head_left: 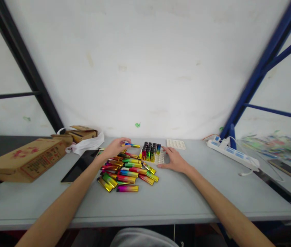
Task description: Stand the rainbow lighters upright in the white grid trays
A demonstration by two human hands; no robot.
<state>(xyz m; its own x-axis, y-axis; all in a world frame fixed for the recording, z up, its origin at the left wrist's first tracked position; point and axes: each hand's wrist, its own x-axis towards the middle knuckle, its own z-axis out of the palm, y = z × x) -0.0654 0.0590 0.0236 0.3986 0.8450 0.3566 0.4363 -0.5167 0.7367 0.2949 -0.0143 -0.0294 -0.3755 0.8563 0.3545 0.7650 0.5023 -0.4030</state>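
My left hand is closed in a pinch on a blue and yellow lighter, which lies level above the far side of a heap. That heap is made of shiny lighters in red, green, blue, purple and gold, lying loose on the table. Just right of it, several lighters stand upright with dark tops in a white tray with holes. Fingers and thumb apart, my right hand rests at the tray's right edge; whether it touches the tray I cannot tell.
A second white tray lies near the wall. On the left are a cardboard box, a smaller box, a white bag and a dark tablet-like panel. A white power strip with cables lies right on the grey table.
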